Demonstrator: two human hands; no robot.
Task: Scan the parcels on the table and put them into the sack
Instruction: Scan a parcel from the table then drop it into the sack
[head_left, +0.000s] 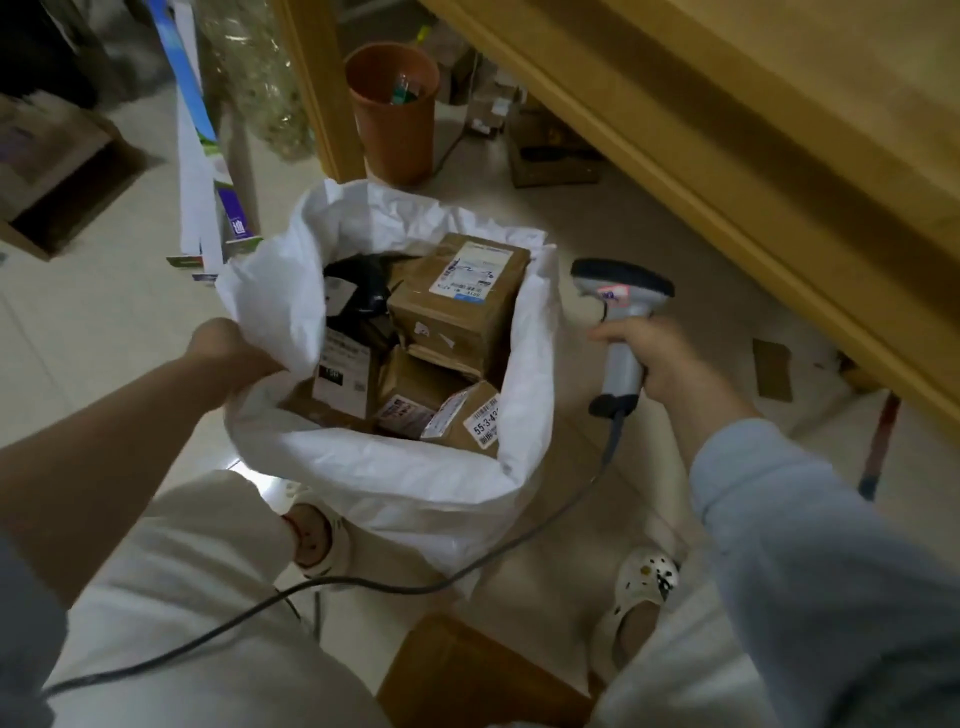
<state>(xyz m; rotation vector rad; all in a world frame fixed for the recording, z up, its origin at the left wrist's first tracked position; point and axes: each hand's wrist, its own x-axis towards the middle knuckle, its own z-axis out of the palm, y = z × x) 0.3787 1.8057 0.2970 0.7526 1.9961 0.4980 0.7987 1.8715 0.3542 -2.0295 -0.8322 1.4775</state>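
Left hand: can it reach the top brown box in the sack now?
Probably not yet: the left hand grips the sack rim, so it must let go first. The box itself lies uncovered on top.

parcel label (487, 421): "55-3-43", cut off | other labels: too blurred

Single head-worn wide-angle view, facing steeply down, close above the sack (395, 467) on the floor (104, 322).
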